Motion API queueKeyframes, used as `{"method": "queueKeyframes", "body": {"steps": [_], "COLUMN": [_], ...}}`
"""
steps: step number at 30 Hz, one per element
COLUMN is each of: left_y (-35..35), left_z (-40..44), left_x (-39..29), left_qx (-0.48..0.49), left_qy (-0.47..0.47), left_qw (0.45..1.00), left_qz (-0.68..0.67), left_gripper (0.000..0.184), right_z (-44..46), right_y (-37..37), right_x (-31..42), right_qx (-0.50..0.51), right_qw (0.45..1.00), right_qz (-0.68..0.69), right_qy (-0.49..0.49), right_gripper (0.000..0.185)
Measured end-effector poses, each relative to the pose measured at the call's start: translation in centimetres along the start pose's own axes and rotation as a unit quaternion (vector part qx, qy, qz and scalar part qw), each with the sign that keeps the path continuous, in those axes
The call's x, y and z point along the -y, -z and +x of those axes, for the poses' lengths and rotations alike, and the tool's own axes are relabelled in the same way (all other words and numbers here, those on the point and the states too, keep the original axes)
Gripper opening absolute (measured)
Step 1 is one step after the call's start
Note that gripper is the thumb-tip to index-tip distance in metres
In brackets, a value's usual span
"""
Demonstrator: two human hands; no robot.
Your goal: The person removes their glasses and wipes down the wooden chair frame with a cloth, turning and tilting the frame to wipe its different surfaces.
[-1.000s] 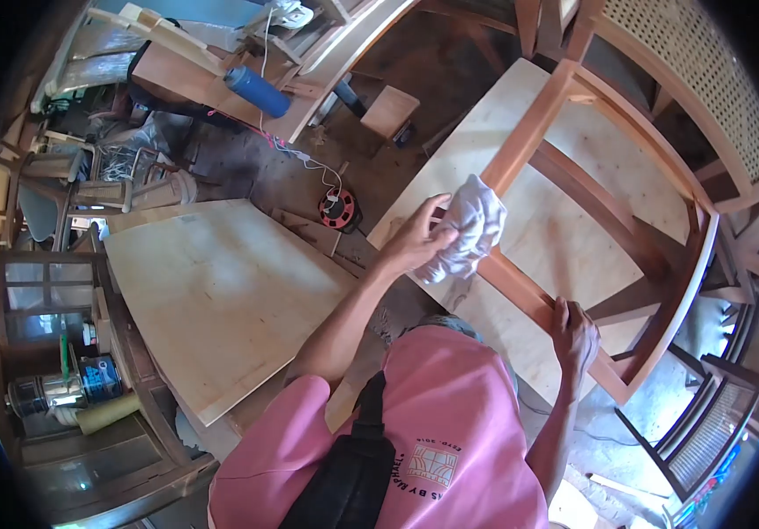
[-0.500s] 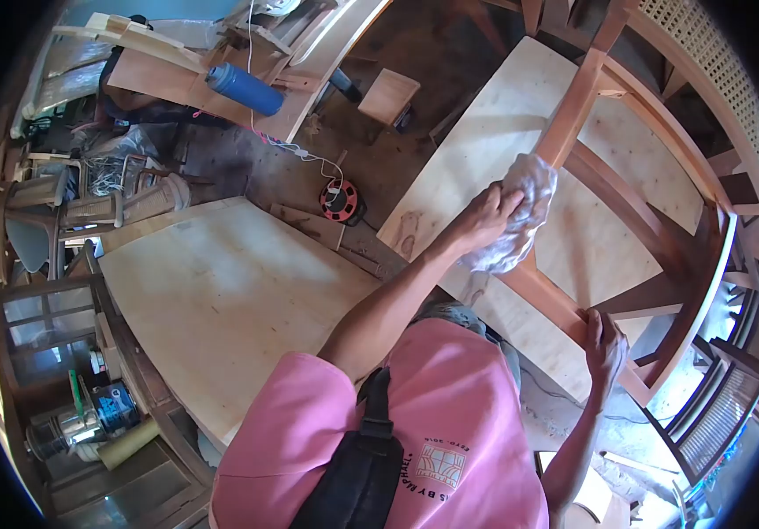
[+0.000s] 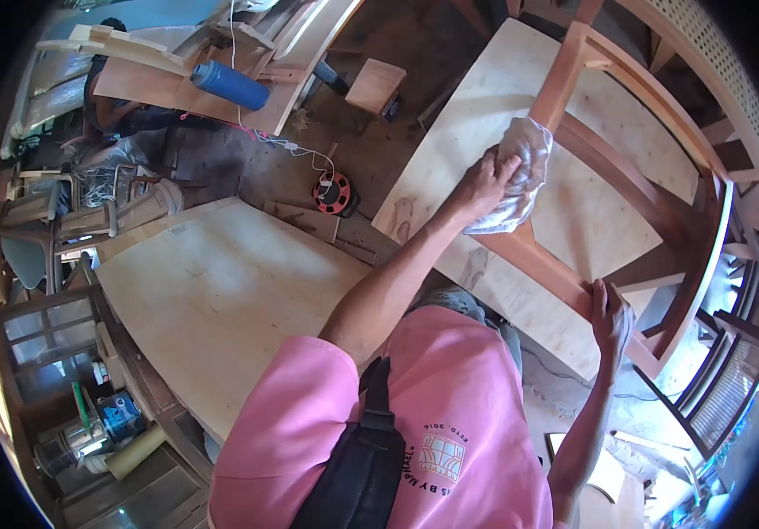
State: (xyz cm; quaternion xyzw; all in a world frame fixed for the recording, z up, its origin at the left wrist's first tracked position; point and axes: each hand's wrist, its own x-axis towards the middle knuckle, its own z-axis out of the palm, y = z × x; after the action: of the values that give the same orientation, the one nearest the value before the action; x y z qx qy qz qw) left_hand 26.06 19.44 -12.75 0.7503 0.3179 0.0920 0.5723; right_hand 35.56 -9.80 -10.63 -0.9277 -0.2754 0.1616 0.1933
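A reddish-brown wooden frame with curved rails stands over a pale plywood sheet. Crumpled whitish wrapping, partly see-through, covers its near-left corner. My left hand grips this wrapping from the left side, fingers bent over it; its underside is hidden. To the lower right, my right hand is closed around the frame's near rail, with the thumb side toward the rail.
A second plywood sheet lies at left. Beyond it are a red cable reel, a stool and a bench with a blue bottle. Another person is at the back left. A woven cane panel stands upper right.
My left hand has moved right and up relative to my body and closed more firmly on the wrapping. My right hand still holds the rail. The view has shifted, showing the other person.
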Motion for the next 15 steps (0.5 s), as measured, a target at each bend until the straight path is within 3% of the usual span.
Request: {"method": "queueKeyframes", "body": {"steps": [2, 4, 7, 8, 10, 13, 15], "left_y": [0.2, 0.1, -0.3, -0.7, -1.5, -1.8, -1.6], "left_z": [-1.4, -3.3, -5.1, -5.3, -5.2, -5.3, -4.9], "left_x": [-0.3, -1.6, -1.6, -1.8, 0.7, -0.5, -0.3], "left_qx": [0.012, -0.008, -0.049, -0.077, -0.143, -0.18, -0.179], "left_qy": [0.013, 0.096, 0.129, 0.115, -0.048, -0.08, -0.013], "left_qw": [1.0, 0.992, 0.983, 0.978, 0.906, 0.895, 0.919], "left_qz": [-0.006, 0.079, 0.12, 0.154, 0.396, 0.4, 0.352], "left_gripper": [0.059, 0.06, 0.058, 0.043, 0.028, 0.024, 0.041], "right_z": [0.0, -0.1, 0.0, 0.1, 0.0, 0.0, 0.1], "right_y": [-0.1, -0.4, 0.0, 0.0, 0.2, 0.2, 0.0], "right_x": [0.0, -0.1, -0.3, -0.2, 0.1, 0.0, -0.2], "right_qx": [-0.012, -0.038, -0.001, 0.003, 0.005, 0.007, 0.012], "right_qw": [1.0, 0.999, 1.0, 1.0, 1.0, 1.0, 1.0], "right_qz": [0.008, 0.023, -0.003, -0.007, -0.018, -0.024, -0.017], "right_qy": [0.003, 0.008, -0.01, -0.01, -0.014, -0.012, -0.005], "right_gripper": [0.038, 0.037, 0.038, 0.038, 0.04, 0.043, 0.048]}}
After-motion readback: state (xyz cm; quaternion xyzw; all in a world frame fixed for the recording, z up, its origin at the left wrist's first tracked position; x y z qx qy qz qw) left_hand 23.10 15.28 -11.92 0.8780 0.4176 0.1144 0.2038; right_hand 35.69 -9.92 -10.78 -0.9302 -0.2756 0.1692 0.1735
